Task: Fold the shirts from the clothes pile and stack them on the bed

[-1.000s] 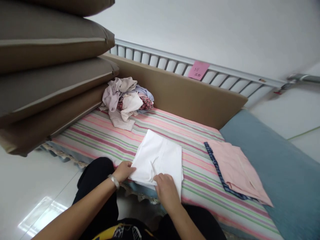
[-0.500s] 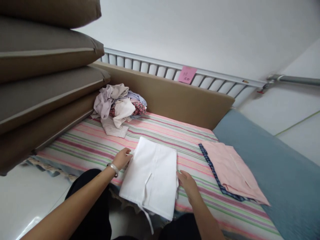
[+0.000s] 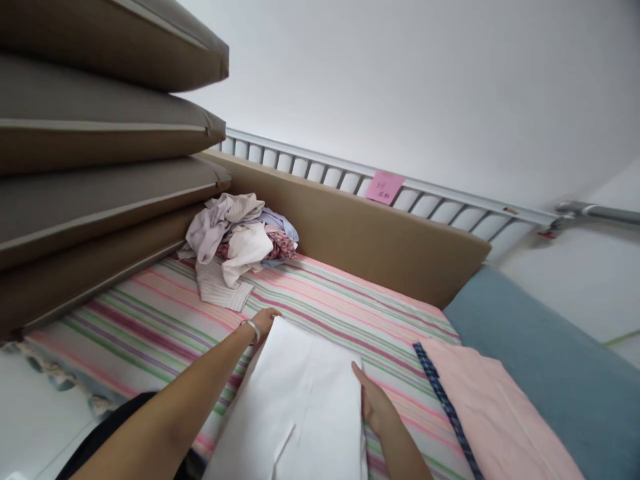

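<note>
A folded white garment [image 3: 300,400] lies on the striped sheet [image 3: 150,320] in front of me. My left hand [image 3: 265,321], with a bracelet at the wrist, grips the garment's far left corner; its fingers are partly hidden by the cloth. My right hand [image 3: 373,403] rests flat along the garment's right edge, fingers stretched out. A pile of crumpled clothes [image 3: 235,240] sits further back on the left.
Folded pink cloth [image 3: 495,413] lies over a checked blue one [image 3: 447,407] on the right. Stacked brown cushions [image 3: 90,167] fill the left. A tan board [image 3: 360,227], a railing with a pink note [image 3: 384,187] and a blue mattress [image 3: 550,360] lie beyond.
Both hands slid forward along the white garment, from its near edge to its far corners. The view moved closer, so the garment's lower end now runs out of frame.
</note>
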Available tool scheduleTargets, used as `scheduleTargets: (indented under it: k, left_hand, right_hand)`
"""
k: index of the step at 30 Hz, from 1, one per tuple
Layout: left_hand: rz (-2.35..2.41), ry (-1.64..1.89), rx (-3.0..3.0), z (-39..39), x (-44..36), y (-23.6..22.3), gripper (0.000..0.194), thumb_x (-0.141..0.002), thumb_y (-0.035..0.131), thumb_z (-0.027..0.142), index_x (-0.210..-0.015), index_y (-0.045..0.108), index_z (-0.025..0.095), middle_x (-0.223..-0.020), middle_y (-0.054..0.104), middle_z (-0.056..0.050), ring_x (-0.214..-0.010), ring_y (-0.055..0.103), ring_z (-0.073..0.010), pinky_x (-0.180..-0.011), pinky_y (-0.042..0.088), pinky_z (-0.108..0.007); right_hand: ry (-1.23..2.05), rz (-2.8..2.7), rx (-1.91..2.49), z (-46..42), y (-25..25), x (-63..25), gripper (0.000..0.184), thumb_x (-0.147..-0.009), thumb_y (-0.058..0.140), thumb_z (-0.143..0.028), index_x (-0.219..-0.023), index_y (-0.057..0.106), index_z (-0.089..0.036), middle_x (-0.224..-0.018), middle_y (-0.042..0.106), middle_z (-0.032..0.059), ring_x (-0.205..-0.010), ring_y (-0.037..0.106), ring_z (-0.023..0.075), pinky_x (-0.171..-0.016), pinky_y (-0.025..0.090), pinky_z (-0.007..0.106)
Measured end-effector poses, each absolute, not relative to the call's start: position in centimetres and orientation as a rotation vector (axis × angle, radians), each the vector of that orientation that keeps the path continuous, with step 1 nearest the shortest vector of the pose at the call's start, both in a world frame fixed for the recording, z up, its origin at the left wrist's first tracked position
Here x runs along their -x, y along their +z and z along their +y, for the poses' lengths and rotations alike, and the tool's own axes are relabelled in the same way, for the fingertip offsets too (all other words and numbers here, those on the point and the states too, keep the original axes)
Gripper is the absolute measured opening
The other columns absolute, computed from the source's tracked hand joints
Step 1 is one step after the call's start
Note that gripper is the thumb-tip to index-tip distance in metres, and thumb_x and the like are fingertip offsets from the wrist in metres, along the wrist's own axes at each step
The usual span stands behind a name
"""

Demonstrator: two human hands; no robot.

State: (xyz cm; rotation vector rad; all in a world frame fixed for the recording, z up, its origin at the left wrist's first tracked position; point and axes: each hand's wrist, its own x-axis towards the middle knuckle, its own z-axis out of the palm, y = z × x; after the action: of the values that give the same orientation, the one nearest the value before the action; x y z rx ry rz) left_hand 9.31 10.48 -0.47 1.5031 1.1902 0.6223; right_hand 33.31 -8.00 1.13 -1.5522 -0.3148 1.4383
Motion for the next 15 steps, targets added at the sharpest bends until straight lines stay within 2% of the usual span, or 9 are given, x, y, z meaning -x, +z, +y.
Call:
scheduleTargets:
  k: [6, 10, 12, 15]
  left_hand:
    - [1.229, 0.506, -1.516, 12.9, -9.8, -2.1, 0.013, -0.054, 0.068, 0.016, -0.067, 0.067, 0.014, -0.064, 0.066, -0.002, -0.079, 0.062, -0.0219, -0.068, 0.046, -0.024]
    - [1.231, 0.422, -1.444, 14.3, -9.9, -2.4, 0.008, -0.057, 0.067, 0.018, -0.064, 0.065, 0.015, -0.061, 0.065, -0.002, -0.075, 0.062, -0.0211, -0.067, 0.047, -0.025]
    - [1.187, 0.363, -1.373, 14.8, -9.3, -2.0, 0.011, -0.061, 0.066, 0.025, -0.067, 0.064, 0.016, -0.063, 0.066, -0.004, -0.072, 0.063, -0.0200, -0.066, 0.048, -0.027]
    - [1.102, 0.272, -1.259, 15.0, -7.8, -0.7, 0.034, -0.068, 0.059, 0.048, -0.076, 0.061, 0.015, -0.073, 0.068, -0.007, -0.071, 0.063, -0.0195, -0.067, 0.050, -0.031]
  right_hand:
    - [1.518, -0.236, 1.564, -5.0, 0.2, -34.5, 0.042, -0.072, 0.060, -0.047, -0.095, 0.060, -0.012, -0.084, 0.070, 0.0118, -0.085, 0.066, 0.0227, -0.082, 0.051, 0.033]
    - [1.506, -0.246, 1.585, -4.2, -0.2, -35.0, 0.040, -0.071, 0.062, -0.045, -0.095, 0.061, -0.013, -0.084, 0.070, 0.0128, -0.085, 0.066, 0.0237, -0.081, 0.051, 0.035]
    - [1.496, -0.267, 1.600, -4.1, -0.3, -35.2, 0.037, -0.070, 0.064, -0.042, -0.095, 0.061, -0.015, -0.086, 0.070, 0.0131, -0.085, 0.066, 0.0245, -0.080, 0.051, 0.035]
    - [1.483, -0.303, 1.611, -4.1, -0.4, -35.5, 0.035, -0.069, 0.065, -0.038, -0.097, 0.061, -0.018, -0.090, 0.069, 0.0129, -0.086, 0.065, 0.0246, -0.080, 0.051, 0.035]
